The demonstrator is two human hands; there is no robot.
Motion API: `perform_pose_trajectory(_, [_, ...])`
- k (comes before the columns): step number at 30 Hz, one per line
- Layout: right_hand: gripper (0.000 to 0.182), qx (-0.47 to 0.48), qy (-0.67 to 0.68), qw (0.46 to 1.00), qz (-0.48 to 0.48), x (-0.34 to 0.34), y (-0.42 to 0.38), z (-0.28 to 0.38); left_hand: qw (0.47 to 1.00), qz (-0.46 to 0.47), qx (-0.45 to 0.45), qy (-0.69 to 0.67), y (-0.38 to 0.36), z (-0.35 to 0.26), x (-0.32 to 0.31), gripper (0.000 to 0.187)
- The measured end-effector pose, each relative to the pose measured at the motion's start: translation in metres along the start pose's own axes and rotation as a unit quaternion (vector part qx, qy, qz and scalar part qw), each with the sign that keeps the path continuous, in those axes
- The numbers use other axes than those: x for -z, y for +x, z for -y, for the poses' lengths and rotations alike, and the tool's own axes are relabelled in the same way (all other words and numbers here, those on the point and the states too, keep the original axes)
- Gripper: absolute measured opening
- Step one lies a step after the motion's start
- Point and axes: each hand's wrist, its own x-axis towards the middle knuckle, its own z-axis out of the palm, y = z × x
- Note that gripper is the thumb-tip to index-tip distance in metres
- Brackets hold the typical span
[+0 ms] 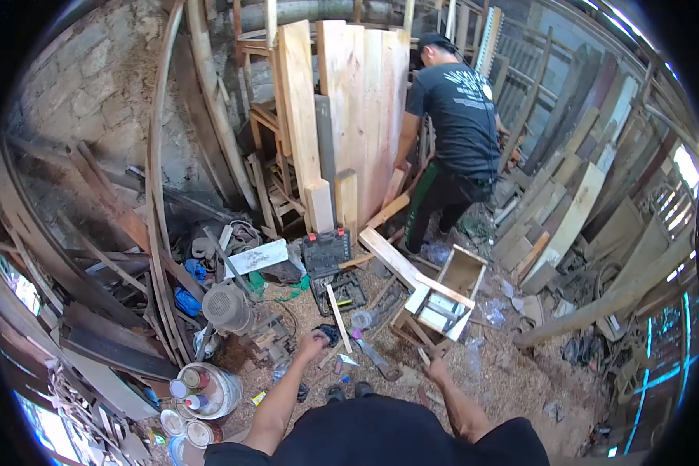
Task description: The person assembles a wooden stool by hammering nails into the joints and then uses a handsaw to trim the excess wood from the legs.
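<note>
My left hand is low over the littered floor, fingers bent, right beside a dark object; whether it grips that object is unclear. A thin pale wood strip lies just right of it. My right hand is closed around something small and light-coloured, too small to name, just below a wooden box frame. On that frame rests a long pale board, near an open wooden box. Between my hands a handsaw lies on the sawdust.
A co-worker in black bends beside tall upright planks. An open tool case sits ahead. Left are a grey motor-like object and a white bucket with cans. Leaning boards line the right.
</note>
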Motion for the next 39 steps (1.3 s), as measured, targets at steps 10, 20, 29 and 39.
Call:
perform_pose_trajectory(10, [0.043, -0.003, 0.104, 0.988, -0.113, 0.036, 0.001, 0.031, 0.995, 0.086, -0.028, -0.037, 0.02, -0.068, -0.048, 0.018])
perform_pose_trajectory(20, [0.046, -0.088, 0.181, 0.967, -0.156, 0.093, -0.022, 0.005, 0.972, 0.213, -0.089, -0.05, 0.025, -0.135, -0.154, 0.019])
perform_pose_trajectory(29, [0.032, -0.127, 0.22, 0.953, -0.166, 0.125, 0.016, -0.069, 0.971, 0.216, -0.106, 0.002, 0.029, -0.189, -0.253, 0.019])
perform_pose_trajectory(39, [0.028, -0.125, 0.264, 0.944, -0.154, 0.16, 0.061, -0.099, 0.973, 0.189, -0.126, 0.05, 0.052, -0.223, -0.319, 0.018])
